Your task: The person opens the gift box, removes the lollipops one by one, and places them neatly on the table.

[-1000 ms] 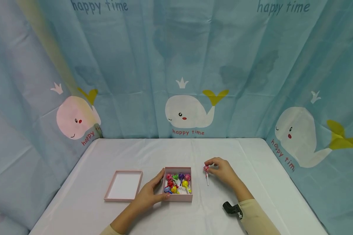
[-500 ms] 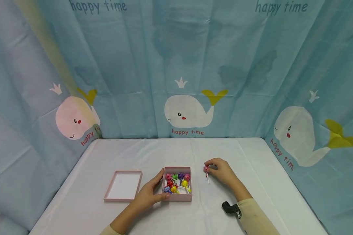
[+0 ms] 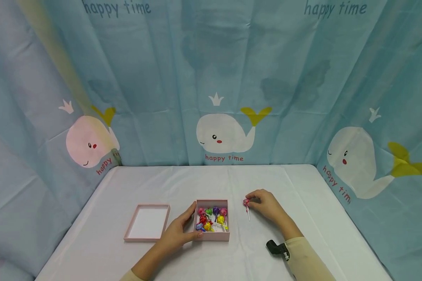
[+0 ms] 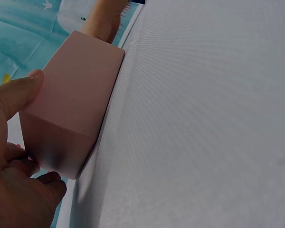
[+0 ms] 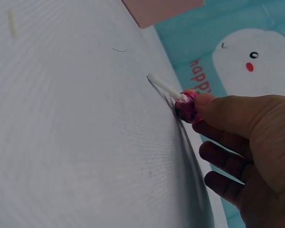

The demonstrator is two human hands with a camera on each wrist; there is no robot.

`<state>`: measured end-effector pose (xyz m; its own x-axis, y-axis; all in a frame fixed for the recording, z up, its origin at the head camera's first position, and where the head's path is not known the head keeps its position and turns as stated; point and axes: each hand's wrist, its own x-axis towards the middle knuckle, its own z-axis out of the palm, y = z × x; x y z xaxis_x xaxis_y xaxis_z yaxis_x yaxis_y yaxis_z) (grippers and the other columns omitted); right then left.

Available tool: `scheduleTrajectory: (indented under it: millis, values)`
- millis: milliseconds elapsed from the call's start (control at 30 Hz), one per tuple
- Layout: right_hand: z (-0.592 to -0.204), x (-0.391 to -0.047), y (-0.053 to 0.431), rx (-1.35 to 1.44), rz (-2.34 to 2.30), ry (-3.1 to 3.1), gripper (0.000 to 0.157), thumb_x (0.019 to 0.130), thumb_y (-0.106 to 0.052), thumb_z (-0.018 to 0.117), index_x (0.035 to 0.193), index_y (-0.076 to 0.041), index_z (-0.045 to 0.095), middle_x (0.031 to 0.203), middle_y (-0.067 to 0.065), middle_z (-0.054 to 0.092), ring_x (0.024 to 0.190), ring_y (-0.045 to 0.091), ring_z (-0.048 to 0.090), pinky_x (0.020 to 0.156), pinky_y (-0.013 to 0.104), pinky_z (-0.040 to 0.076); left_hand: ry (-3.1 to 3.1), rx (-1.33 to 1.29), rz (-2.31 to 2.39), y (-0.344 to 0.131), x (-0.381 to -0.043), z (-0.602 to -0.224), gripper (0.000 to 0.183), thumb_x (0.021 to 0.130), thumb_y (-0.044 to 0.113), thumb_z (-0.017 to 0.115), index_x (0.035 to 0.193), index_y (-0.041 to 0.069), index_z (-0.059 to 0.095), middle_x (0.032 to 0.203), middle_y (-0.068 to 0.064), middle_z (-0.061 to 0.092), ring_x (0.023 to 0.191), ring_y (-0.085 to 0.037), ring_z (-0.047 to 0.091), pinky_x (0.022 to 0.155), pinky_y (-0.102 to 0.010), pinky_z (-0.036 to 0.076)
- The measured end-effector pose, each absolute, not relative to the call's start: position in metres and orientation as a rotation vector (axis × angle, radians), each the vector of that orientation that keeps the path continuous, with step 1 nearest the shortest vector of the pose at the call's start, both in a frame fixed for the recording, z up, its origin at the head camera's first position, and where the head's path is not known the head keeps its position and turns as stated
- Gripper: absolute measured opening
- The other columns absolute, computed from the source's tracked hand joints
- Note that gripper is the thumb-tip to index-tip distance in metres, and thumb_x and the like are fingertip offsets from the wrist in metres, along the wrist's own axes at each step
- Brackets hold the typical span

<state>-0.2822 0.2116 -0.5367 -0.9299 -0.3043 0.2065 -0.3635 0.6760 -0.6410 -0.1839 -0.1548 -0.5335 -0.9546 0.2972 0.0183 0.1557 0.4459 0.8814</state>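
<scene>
A small pink box (image 3: 214,236) stands on the white table, holding several wrapped lollipops (image 3: 204,219) in red, green, purple, pink, yellow and blue. At its left side my left hand (image 3: 176,232) grips it, the thumb at the front corner and the fingers along the left wall; the left wrist view shows the box (image 4: 80,85) from outside. To the right of the box, my right hand (image 3: 268,206) pinches the wrapped head of a pink lollipop (image 5: 186,107) between thumb and forefinger. Its white stick points toward the near edge, low over or on the cloth.
The pink-edged box lid (image 3: 147,222) lies to the left of the box, its white inside facing up. A black device (image 3: 277,248) sits at the right sleeve cuff. Blue whale-print curtains (image 3: 225,78) stand behind and at both sides of the table.
Almost nothing moves. The right hand shifts very slightly with the pink lollipop still pinched, and the left hand stays on the box.
</scene>
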Motion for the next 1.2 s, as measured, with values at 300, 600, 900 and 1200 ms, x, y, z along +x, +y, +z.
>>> scheduleTrajectory:
  millis: [300,600,900,1200]
  values:
    - [-0.530,-0.281,0.212,0.518,1.086,-2.783,0.024,0.088,-0.016,0.081,0.112,-0.015,0.078,0.114,-0.001,0.074,0.119,0.028,0.064,0.107,0.053,0.050,2.564,0.403,1.525,-0.156,-0.183,-0.534,0.105,0.080,0.043,0.088,0.163,0.032,0.026,0.169,0.001,0.026,0.155,-0.031,0.025,0.123,-0.050,0.024]
    - [-0.513,-0.278,0.209,0.611,1.114,-2.708,0.026,0.088,-0.018,0.083,0.113,-0.015,0.078,0.114,-0.004,0.073,0.118,0.026,0.064,0.105,0.054,0.051,2.554,0.405,1.524,-0.155,-0.184,-0.532,0.103,0.080,0.045,0.087,0.163,0.032,0.026,0.169,0.001,0.026,0.155,-0.032,0.025,0.123,-0.050,0.026]
    - [-0.485,-0.276,0.188,0.769,1.149,-2.689,0.020,0.090,-0.023,0.081,0.110,-0.025,0.077,0.110,-0.014,0.072,0.114,0.016,0.063,0.104,0.051,0.053,2.574,0.400,1.505,-0.154,-0.183,-0.532,0.104,0.080,0.047,0.086,0.164,0.032,0.025,0.169,0.000,0.026,0.154,-0.034,0.027,0.122,-0.052,0.027]
    - [-0.469,-0.276,0.154,0.945,1.100,-2.707,0.016,0.092,-0.025,0.080,0.107,-0.029,0.077,0.108,-0.018,0.071,0.113,0.011,0.062,0.101,0.046,0.055,2.557,0.411,1.517,-0.154,-0.182,-0.532,0.103,0.081,0.043,0.087,0.164,0.030,0.026,0.169,-0.001,0.025,0.155,-0.033,0.025,0.123,-0.051,0.025]
